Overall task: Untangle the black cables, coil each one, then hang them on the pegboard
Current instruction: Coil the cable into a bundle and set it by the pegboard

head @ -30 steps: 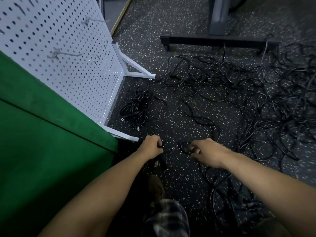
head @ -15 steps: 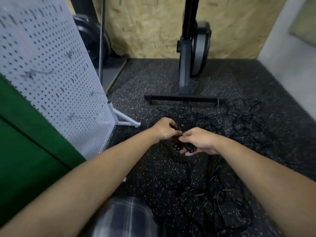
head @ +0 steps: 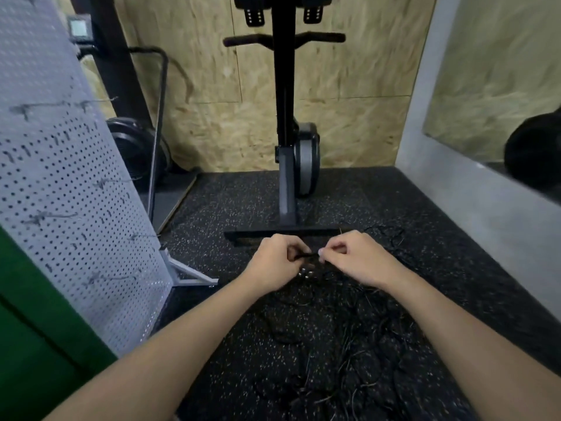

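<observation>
Both hands are raised in front of me, close together, holding one black cable [head: 307,255] between them. My left hand [head: 277,262] grips the cable near its plug, whose metal prongs [head: 305,273] show under the fingers. My right hand [head: 353,259] pinches the same cable just to the right. The cable trails down to a tangled pile of black cables [head: 343,354] on the speckled floor below my arms. The white pegboard [head: 69,208] stands at the left on a metal stand, with several bare hooks on it.
An exercise machine [head: 285,165] with a black base bar [head: 282,233] stands straight ahead against a chipboard wall. A green panel [head: 36,344] fills the lower left. A grey wall with a mirror runs along the right. Weight plates sit behind the pegboard.
I have straightened up from the floor, so the view has lifted to the wall. Both hands rose together with the cable and now hold it between them at mid-height.
</observation>
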Demonstrator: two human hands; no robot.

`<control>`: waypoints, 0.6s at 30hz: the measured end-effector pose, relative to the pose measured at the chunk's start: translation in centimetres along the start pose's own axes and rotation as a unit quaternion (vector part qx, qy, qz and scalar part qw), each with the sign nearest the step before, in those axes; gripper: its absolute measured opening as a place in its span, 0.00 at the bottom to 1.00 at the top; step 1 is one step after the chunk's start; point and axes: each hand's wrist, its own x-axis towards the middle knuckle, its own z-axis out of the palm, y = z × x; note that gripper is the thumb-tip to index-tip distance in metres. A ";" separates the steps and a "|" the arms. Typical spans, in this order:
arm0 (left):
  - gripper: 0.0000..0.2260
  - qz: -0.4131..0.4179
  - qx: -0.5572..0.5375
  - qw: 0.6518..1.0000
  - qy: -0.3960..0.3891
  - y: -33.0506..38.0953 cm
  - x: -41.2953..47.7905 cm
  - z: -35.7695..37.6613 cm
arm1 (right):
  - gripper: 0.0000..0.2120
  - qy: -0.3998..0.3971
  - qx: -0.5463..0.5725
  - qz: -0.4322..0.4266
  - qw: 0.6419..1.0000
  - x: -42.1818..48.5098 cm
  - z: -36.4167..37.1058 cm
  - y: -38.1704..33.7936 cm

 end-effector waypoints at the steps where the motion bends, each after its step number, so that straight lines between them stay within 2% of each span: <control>1: 0.06 0.034 0.011 0.999 -0.005 -0.1 -0.2 0.4 | 0.13 0.000 -0.008 -0.010 1.000 -0.1 -0.4 0.2; 3: 0.05 0.089 0.020 0.996 -0.008 -0.3 -0.1 1.0 | 0.13 0.014 0.005 -0.038 0.999 0.0 -1.1 0.8; 5: 0.04 0.103 0.016 0.994 0.015 -0.8 0.6 1.5 | 0.14 0.031 0.039 -0.060 0.997 0.3 -1.4 1.5; 7: 0.03 0.086 0.018 0.996 0.023 -1.6 1.2 2.0 | 0.14 0.048 0.108 -0.063 0.991 0.8 -1.5 2.2; 11: 0.04 0.016 0.026 0.999 -0.040 -5.2 1.7 2.4 | 0.14 0.080 0.305 -0.026 0.949 1.8 -2.1 3.7; 13: 0.04 -0.019 -0.022 0.998 -0.056 -6.5 1.8 2.1 | 0.14 0.101 0.366 -0.014 0.925 2.1 -2.3 4.4; 15: 0.04 -0.040 -0.113 0.993 -0.020 -6.0 2.0 2.0 | 0.13 0.102 0.388 -0.013 0.916 2.2 -2.2 4.8; 18: 0.19 -0.067 -0.182 0.981 0.009 -4.3 2.4 2.1 | 0.15 0.060 0.391 -0.032 0.918 2.0 -1.8 4.6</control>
